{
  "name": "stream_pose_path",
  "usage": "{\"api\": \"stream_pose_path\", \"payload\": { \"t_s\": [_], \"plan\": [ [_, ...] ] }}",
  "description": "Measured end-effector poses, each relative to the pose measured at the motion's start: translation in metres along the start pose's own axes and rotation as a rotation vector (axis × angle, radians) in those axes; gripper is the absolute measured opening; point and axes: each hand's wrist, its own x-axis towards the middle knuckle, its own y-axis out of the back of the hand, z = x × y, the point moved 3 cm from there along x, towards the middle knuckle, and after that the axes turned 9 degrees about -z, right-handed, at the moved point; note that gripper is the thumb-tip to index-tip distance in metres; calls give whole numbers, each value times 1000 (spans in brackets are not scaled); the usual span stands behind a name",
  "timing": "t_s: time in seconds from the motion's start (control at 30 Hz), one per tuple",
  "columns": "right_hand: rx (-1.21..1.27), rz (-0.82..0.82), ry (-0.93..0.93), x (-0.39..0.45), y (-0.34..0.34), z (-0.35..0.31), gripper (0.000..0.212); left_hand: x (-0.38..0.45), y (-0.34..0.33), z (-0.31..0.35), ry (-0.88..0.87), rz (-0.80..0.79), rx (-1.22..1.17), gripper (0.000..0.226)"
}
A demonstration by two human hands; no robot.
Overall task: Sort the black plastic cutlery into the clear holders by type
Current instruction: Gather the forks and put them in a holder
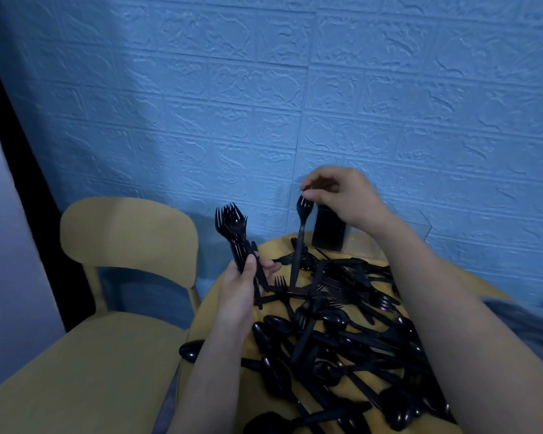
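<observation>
Holding fork bundle (232,228), tines up: left hand (240,286), fingers curled round handles. Right hand (339,195) pinches single fork (299,242) by tines, above cutlery pile (336,333) on table (226,324). Clear holder (328,230) behind, w/ black items.

Dim, blue-tinted light; soft focus, motion blur, edges bowed by wide-angle.

Left hand (245,288) gripping a bundle of forks (232,225) tines up, right hand (342,195) pinching a single fork (300,236) by its tines, handle hanging toward the cutlery pile (342,324) on the yellow counter (220,311), clear holder (328,230) by the blue wall (264,89), yellow chair (126,233) at left.
</observation>
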Motion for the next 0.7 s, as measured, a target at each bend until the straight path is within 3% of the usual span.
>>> {"api": "stream_pose_path", "payload": {
  "t_s": [0.2, 0.43, 0.6, 0.7],
  "plan": [
    [-109, -139, 36, 11, -39, -17, 6, -2, -7, -1, 81, -65, 128, 19],
    [-331, -127, 63, 28, -67, -6, 16, 0, -5, 1, 111, -139, 83, 24],
    [-187, -162, -95, 39, -70, 11, 24, 7, 12, 5, 69, 55, -2, 16],
    [-360, -328, -251, 42, -83, 41, 21, 9, 20, 3, 58, 145, -40, 17]
  ]
}}
